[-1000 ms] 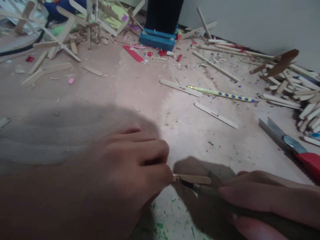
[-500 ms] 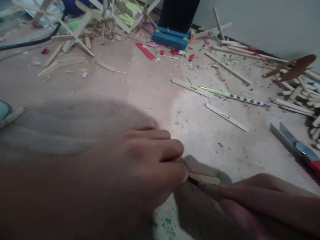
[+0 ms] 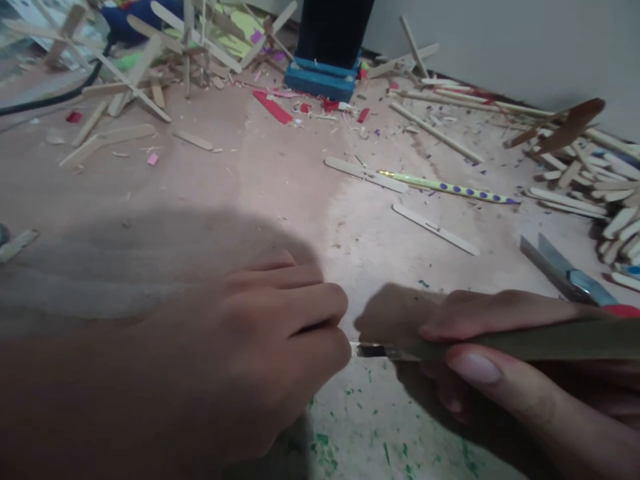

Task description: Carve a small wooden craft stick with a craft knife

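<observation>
My left hand (image 3: 240,360) lies low on the tabletop (image 3: 210,187) with its fingers curled shut; the wooden craft stick it pinched a moment ago is hidden under the fingertips. My right hand (image 3: 505,380) grips a craft knife (image 3: 530,341) with a dull olive handle, held nearly level. The knife's short blade (image 3: 367,349) points left and meets my left fingertips. Green flecks mark the surface just below both hands.
A second cutter (image 3: 570,277) with a red grip lies at right. A dotted pencil (image 3: 445,188) and two flat sticks (image 3: 435,229) (image 3: 365,175) lie mid-table. Stick piles (image 3: 615,220) sit right, glued stick frames (image 3: 140,73) far left, a blue base (image 3: 320,79) at back.
The stick end that stuck out of my left hand no longer shows. My right hand has risen and levelled the knife, its blade now against my left fingertips.
</observation>
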Available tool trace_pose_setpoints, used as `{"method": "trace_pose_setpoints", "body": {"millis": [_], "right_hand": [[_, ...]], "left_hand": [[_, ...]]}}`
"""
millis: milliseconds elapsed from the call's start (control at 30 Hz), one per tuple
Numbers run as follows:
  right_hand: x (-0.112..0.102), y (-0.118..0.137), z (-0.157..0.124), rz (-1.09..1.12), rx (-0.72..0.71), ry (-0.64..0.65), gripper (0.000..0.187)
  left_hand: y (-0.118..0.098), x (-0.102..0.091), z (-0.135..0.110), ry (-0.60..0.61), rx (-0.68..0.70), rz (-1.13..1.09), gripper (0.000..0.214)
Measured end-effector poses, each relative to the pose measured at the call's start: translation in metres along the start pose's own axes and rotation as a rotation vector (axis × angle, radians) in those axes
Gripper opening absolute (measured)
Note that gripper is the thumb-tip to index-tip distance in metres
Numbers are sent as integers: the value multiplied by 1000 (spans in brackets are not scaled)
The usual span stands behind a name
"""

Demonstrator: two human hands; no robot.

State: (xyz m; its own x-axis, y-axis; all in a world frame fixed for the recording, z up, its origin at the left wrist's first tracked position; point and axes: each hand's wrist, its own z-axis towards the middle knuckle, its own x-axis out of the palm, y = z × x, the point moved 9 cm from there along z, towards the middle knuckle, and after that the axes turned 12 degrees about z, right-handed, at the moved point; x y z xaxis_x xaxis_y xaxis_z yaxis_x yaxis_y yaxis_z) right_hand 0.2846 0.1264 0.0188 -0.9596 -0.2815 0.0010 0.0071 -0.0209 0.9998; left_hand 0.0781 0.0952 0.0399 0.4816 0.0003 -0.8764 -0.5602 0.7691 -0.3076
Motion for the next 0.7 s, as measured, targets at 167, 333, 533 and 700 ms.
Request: {"method": "trace_pose_setpoints", "body": {"millis": [167,333,533,700], "right_hand": [[3,3,6,75,-22,-33,47],[-2,4,-1,-1,-31,22,27],[-9,7,-11,-166,-68,-16,27],[-9,3,-26,-279,-66,-88,25]], "left_hand": [[-1,1,1,2,36,-3,29],[1,1,1,3,2,19,37],[2,3,-1,21,-10,5,36],[2,1,-3,0,-19,15,34]]}}
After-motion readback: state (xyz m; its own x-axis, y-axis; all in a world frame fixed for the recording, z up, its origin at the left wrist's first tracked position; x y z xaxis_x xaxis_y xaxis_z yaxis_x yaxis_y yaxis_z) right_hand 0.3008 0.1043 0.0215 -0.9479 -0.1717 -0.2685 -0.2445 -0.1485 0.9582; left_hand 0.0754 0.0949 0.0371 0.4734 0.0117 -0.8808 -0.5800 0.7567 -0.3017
